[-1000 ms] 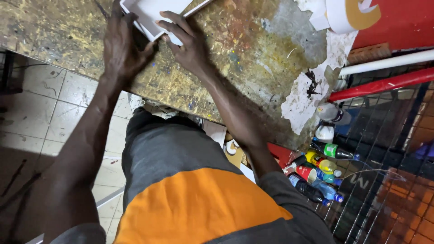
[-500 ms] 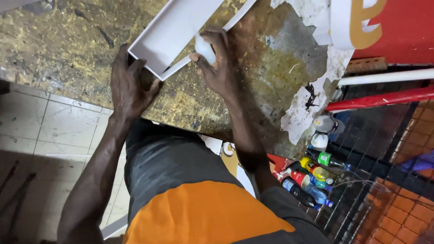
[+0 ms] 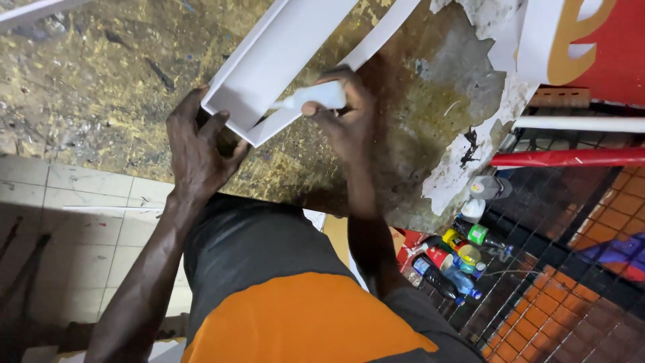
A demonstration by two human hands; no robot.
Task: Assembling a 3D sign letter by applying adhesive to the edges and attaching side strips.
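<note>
A long white channel-shaped piece [image 3: 282, 60] lies at a slant on the worn, paint-stained worktable [image 3: 101, 87]. My left hand [image 3: 198, 151] grips its near end from below, fingers spread against the end wall. My right hand [image 3: 342, 111] is closed around a small white squeeze tube [image 3: 316, 97] whose nozzle touches the inside lower corner of the channel. A thin white strip [image 3: 390, 30] runs along the channel's right side.
Peeling white paper [image 3: 470, 168] hangs at the table's right edge. A red and white sign panel [image 3: 591, 47] lies at the top right, with white and red bars [image 3: 578, 141] below it. Several bottles and cans [image 3: 457, 259] stand on the floor by a wire grid. Tiled floor [image 3: 74, 222] is at left.
The view has tilted down, so the channel and hands sit lower in frame. My right hand now presses the tube's nozzle into the channel's corner; my left hand has settled on its end.
</note>
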